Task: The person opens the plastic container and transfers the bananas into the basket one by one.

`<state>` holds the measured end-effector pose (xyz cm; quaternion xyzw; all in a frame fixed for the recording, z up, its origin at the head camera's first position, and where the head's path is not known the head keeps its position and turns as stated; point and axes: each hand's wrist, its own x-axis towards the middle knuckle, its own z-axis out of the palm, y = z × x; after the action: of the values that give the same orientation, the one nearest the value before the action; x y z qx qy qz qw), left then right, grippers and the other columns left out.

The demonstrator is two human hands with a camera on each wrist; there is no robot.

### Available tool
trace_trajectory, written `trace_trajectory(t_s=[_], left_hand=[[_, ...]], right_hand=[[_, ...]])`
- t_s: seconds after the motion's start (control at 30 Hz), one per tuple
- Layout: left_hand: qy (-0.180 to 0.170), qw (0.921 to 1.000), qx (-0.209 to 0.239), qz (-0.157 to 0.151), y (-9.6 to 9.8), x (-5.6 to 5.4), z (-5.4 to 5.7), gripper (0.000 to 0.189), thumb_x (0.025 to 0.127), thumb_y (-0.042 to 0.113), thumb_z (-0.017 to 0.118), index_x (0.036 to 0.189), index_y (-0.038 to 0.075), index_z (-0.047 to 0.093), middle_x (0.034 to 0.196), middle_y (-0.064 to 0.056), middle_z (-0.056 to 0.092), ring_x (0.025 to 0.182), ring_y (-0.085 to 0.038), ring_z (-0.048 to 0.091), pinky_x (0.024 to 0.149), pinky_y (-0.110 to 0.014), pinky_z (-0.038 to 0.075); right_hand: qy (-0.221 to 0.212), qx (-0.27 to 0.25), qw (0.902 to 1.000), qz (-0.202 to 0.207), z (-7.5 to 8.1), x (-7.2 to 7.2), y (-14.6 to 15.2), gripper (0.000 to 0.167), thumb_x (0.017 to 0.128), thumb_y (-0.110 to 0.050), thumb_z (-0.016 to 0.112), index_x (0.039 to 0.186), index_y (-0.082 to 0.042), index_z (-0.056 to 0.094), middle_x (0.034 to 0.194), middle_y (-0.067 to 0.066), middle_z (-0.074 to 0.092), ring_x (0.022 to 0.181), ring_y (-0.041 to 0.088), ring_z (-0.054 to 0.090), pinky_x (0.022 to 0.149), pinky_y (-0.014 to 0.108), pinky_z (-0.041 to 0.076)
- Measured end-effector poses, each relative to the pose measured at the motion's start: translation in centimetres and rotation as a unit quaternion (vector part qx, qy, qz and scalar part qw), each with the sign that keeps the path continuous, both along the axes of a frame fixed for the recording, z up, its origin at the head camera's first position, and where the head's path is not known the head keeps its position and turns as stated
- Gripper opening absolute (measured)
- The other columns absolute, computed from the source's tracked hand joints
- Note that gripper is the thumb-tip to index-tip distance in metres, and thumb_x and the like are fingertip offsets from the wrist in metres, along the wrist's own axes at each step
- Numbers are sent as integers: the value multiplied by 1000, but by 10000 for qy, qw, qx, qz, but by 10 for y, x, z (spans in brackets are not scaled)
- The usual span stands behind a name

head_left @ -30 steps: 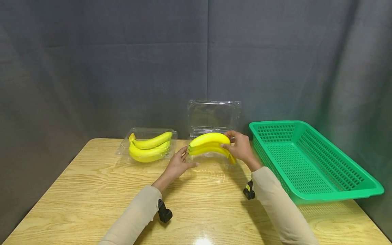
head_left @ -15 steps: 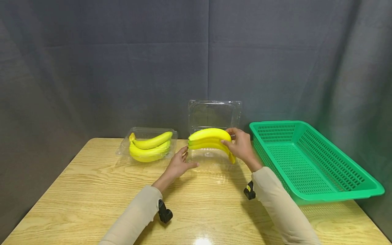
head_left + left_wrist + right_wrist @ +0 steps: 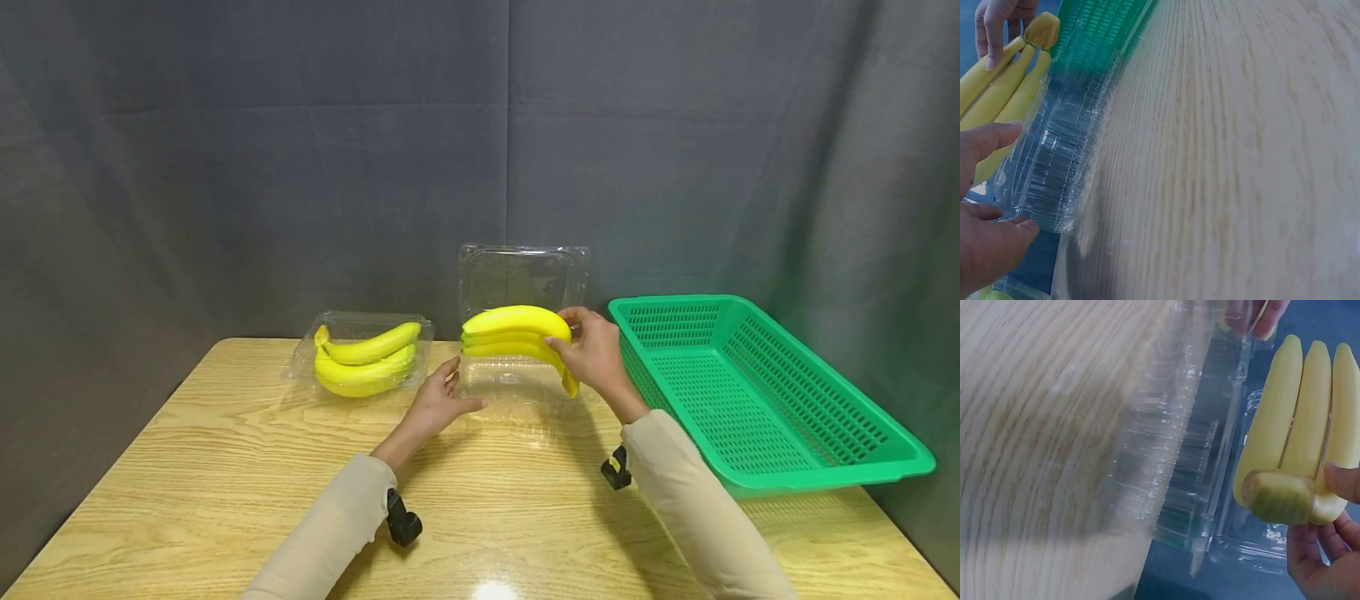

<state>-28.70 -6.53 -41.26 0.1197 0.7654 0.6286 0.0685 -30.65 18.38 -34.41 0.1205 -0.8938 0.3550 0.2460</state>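
My right hand (image 3: 596, 354) grips a bunch of yellow bananas (image 3: 513, 321) near its stem end, thumb on the near side and fingers behind. The right wrist view shows the bunch (image 3: 1297, 419) has three bananas, their green tips pointing towards my left hand. Below and behind it, a clear plastic clamshell box (image 3: 510, 379) stands with its lid (image 3: 525, 275) raised. My left hand (image 3: 435, 404) is at the box's left end, thumb and fingers spread and fairly straight. In the left wrist view its fingertips (image 3: 1027, 229) lie right at the box wall.
On the left of the table (image 3: 300, 500), another clear box (image 3: 300, 367) holds a banana bunch (image 3: 367, 362). A green perforated basket (image 3: 825, 479) stands at the right. A dark curtain (image 3: 375, 167) hangs behind the table.
The banana bunch has risen in my right hand, baring more of the box beneath it. My left hand has stayed at the box's left end.
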Motion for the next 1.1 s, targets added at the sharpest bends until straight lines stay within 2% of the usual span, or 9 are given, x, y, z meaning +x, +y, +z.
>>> trace_trajectory(t_s=[0.23,0.43,0.8,1.1], left_hand=[[15,10000,18,-1,-1,-1,-1,88,86,9,74,154,4,18,159,-12,16,143,-30,20,110,-45,28],[-56,10000,48,12,-2,0,-2,88,87,9,74,154,4,18,159,-13,16,143,-30,19,111,-46,27],[-4,9996,-243,112,-1,-1,-2,87,86,13,75,154,5,21,157,-17,19,143,-35,18,111,-47,26],[259,9960,-738,434,2,-3,-2,89,82,20,79,153,8,26,156,-18,23,139,-41,25,105,-55,33]], right_hand=[[132,6,9999,-108,6,10,-1,39,81,-13,80,113,4,65,102,20,65,83,32,68,70,44,56],[55,-115,9995,-272,8,18,1,41,82,-15,80,114,4,64,104,19,64,85,33,68,69,43,56],[-25,-442,9980,-447,13,36,10,38,82,-13,79,113,3,64,101,18,66,85,33,69,65,42,58],[149,-321,9987,-360,16,47,19,36,83,-14,79,112,2,64,103,17,66,86,31,68,66,42,57]])
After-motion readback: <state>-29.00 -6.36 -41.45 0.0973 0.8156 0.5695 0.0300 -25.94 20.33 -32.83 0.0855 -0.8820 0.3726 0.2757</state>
